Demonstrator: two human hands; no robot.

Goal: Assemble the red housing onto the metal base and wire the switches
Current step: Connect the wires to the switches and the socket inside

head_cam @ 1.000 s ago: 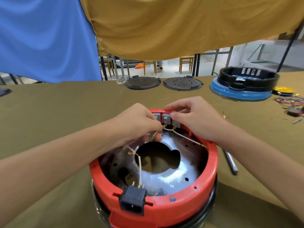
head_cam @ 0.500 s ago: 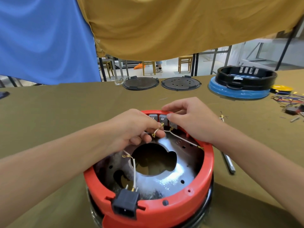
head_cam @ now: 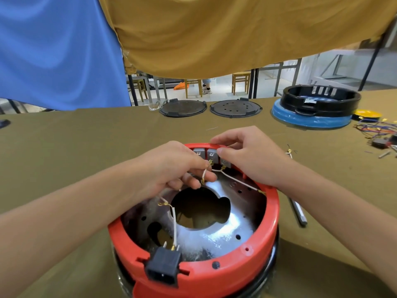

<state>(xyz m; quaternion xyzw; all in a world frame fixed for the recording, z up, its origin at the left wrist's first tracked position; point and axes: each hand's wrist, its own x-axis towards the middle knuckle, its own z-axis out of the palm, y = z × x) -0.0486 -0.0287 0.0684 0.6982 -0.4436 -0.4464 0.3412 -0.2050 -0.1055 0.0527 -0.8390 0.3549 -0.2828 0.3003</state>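
The red housing (head_cam: 225, 269) sits as a ring on the shiny metal base (head_cam: 217, 233), close in front of me. Three grey switches (head_cam: 211, 154) line the far inner wall. A black power socket (head_cam: 163, 266) is set in the near rim, with a white wire (head_cam: 175, 226) rising from it. My left hand (head_cam: 171, 166) pinches a short white wire (head_cam: 205, 173) with brass terminals just below the middle switch. My right hand (head_cam: 249, 160) grips the far rim, thumb pressing at the rightmost switch. Another white wire (head_cam: 236, 179) runs from the switches to the right wall.
Two dark round lids (head_cam: 235, 108) lie at the table's far edge. A black ring on a blue base (head_cam: 313, 119) stands far right, beside loose coloured wires (head_cam: 378, 132). A metal tool (head_cam: 297, 211) lies right of the housing. Blue and mustard cloths hang above.
The left hand drew its wire end slightly back from the middle switch toward the base's hole. The right hand stayed on the rim. My view shifted a little.
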